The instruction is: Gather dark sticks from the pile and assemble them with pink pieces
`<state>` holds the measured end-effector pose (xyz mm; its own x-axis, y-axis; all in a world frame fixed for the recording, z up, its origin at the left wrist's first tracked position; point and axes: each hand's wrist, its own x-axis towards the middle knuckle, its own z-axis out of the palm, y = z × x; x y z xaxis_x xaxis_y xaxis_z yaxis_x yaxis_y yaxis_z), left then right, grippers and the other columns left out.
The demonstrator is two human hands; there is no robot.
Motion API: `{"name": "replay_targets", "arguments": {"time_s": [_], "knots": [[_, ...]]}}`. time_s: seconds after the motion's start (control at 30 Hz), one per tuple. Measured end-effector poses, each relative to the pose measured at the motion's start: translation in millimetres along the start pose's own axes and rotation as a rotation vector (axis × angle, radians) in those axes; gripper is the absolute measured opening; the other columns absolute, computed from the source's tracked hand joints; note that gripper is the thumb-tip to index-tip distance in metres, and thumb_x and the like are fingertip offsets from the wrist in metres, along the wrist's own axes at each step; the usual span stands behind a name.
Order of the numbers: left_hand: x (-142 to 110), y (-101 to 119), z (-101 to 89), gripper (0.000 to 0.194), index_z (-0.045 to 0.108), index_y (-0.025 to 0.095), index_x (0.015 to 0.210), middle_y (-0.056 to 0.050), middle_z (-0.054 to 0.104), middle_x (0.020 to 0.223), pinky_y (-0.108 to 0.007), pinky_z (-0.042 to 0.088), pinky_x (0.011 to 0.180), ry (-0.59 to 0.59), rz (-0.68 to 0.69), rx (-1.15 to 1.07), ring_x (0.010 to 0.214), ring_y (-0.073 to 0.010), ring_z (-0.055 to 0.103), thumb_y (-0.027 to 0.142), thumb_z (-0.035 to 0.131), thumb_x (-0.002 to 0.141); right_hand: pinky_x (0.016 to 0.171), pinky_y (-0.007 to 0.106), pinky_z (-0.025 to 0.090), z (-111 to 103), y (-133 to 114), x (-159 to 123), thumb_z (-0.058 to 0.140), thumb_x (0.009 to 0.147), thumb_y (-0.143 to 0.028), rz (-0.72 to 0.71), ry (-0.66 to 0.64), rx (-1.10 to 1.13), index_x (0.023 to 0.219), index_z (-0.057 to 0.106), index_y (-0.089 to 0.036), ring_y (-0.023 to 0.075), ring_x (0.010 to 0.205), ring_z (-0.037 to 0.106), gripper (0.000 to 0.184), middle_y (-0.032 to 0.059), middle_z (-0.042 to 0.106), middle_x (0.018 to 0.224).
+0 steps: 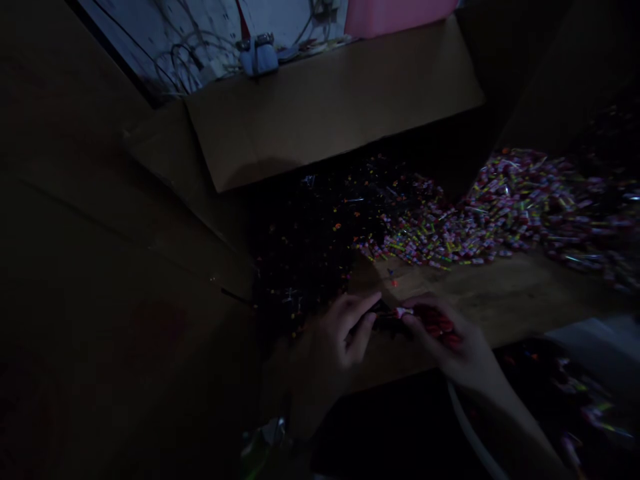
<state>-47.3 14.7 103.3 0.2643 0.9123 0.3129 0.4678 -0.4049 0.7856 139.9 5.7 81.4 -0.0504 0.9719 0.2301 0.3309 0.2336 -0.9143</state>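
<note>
In the head view, my right hand (463, 340) is closed around several small red tubes (439, 323). One small tube with a pale band (401, 312) sticks out to the left, past its thumb and fingertips. My left hand (345, 330) faces it from the left, thumb and forefinger drawn together near the tube's end. Something thin and dark lies between those fingertips, too dim to make out. Both hands are over a wooden board (490, 283). Beyond them spreads a big heap of small coloured tubes (500, 207).
An open cardboard box (345, 107) stands behind, its flap toward me. Small loose bits (337, 227) are scattered over a dark area at left. Cables (187, 63), a blue object (259, 57) and a pink sheet (400, 15) are at the back. More tubes (590, 400) lie lower right.
</note>
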Motion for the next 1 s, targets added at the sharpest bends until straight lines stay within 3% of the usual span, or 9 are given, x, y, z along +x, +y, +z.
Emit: {"name": "replay_targets", "arguments": {"time_s": [0.23,0.63,1.0], "knots": [[0.2,-2.5,1.6,0.03,0.061,0.025,0.117,-0.004,0.064,0.102,-0.022,0.047,0.083,-0.026,-0.041,-0.078,0.094,-0.0132,0.06,0.02,0.051,0.089,0.077,0.029,0.05,-3.7,5.5,-2.5,0.056,0.087,-0.017,-0.261,-0.056,-0.009,0.106,0.056,-0.027,0.0177,0.092,0.06,0.022,0.0047,0.06,0.1],[-3.2,-16.5,-1.3,0.028,0.064,0.027,0.115,-0.004,0.065,0.095,-0.025,0.046,0.081,-0.154,-0.105,-0.155,0.087,-0.0143,0.06,0.028,0.053,0.089,0.077,0.038,0.049,-13.3,18.2,-2.8,0.051,0.083,-0.013,-0.366,-0.19,-0.16,0.113,0.053,-0.029,0.0235,0.095,0.061,0.035,0.0067,0.065,0.107],[-1.9,-8.9,6.0,0.026,0.068,0.02,0.109,-0.006,0.066,0.093,-0.025,0.046,0.081,-0.128,-0.204,-0.216,0.086,-0.0152,0.061,0.02,0.056,0.086,0.078,0.035,0.047,-17.8,14.8,-6.2,0.05,0.085,-0.012,-0.342,-0.252,-0.218,0.112,0.053,-0.028,0.0214,0.093,0.061,0.032,0.0052,0.066,0.105]]}}
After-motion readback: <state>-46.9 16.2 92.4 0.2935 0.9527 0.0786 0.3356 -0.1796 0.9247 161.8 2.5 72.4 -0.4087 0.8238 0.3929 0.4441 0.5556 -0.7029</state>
